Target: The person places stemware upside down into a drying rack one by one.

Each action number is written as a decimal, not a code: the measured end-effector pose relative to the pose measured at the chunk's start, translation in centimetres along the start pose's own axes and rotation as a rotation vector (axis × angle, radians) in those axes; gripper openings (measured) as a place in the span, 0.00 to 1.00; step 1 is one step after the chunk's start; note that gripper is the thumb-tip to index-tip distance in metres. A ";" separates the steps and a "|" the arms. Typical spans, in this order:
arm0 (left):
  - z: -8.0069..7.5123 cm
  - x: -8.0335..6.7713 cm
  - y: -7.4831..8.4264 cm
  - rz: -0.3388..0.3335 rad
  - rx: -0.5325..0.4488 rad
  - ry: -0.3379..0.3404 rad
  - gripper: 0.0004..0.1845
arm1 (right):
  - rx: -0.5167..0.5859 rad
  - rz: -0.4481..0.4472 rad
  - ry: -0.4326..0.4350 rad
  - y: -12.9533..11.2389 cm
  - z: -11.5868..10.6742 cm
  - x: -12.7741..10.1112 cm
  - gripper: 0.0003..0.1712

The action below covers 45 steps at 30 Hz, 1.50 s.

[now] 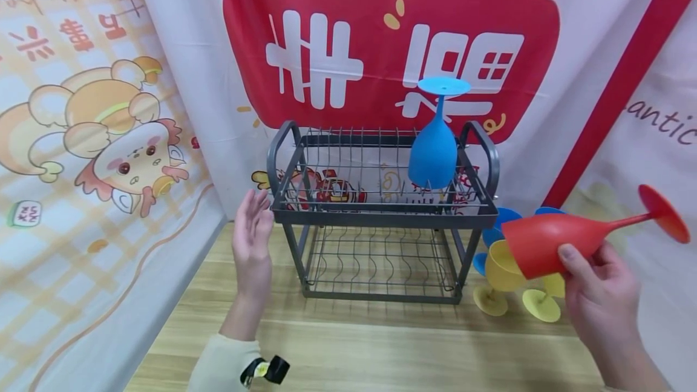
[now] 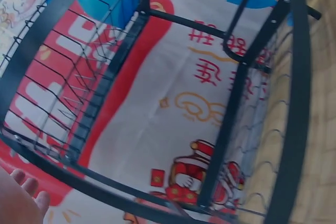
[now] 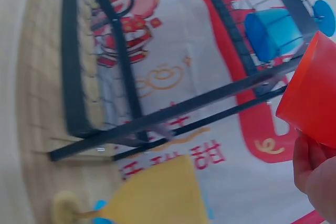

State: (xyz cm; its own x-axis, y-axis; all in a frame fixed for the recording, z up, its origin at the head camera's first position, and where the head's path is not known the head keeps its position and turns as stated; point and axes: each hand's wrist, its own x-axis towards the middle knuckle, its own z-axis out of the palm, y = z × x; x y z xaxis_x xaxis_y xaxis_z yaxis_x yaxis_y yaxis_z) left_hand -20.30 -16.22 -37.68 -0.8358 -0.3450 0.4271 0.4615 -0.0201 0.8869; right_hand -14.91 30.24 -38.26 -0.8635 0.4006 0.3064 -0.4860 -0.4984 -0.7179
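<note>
While the right hand [image 1: 601,304] clamps its fingers round the red goblet [image 1: 550,242], the glass lies tilted at four o'clock from the dish rack [image 1: 381,213]. At eight o'clock of the rack, the left hand [image 1: 251,241] hovers with fingers straight and together, and a blue goblet [image 1: 434,150] stands inverted on the upper tier.

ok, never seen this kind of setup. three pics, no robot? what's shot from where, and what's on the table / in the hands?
No machine here: a person works with bare hands and wears three cameras. The wide picture comes from the head and looks down at both hands. The other two come from the wrists, so they show the rack close up and tilted.

On the wooden table stands a dark two-tier wire dish rack. A blue goblet sits upside down on its top tier. Right of the rack lie yellow goblets and more blue ones behind them.

The right hand has its grip round the bowl of a red goblet, held tilted. The left hand is open beside the rack's left end, holding nothing.
</note>
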 end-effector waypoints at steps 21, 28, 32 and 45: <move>2.6 2.4 1.8 0.003 -0.011 -0.063 0.29 | -0.232 -0.155 -0.132 -4.0 10.6 1.9 0.33; 3.0 2.5 1.4 0.028 -0.007 -0.030 0.29 | -0.475 -0.149 -0.210 -2.7 14.8 2.8 0.35; 3.2 2.4 1.2 0.038 0.002 -0.012 0.29 | -0.585 -0.159 -0.266 -1.8 17.3 3.1 0.36; 3.5 2.1 1.2 0.055 -0.028 0.016 0.29 | -0.758 -0.272 -0.483 2.7 25.2 4.1 0.38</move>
State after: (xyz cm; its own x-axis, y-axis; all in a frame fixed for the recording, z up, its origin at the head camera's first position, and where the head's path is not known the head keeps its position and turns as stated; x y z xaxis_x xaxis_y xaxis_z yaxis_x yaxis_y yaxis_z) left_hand -22.53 -13.63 -35.11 -0.8043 -0.3616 0.4716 0.5147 -0.0272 0.8569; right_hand -23.19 11.22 -23.18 -0.7783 -0.0170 0.6277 -0.6085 0.2669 -0.7473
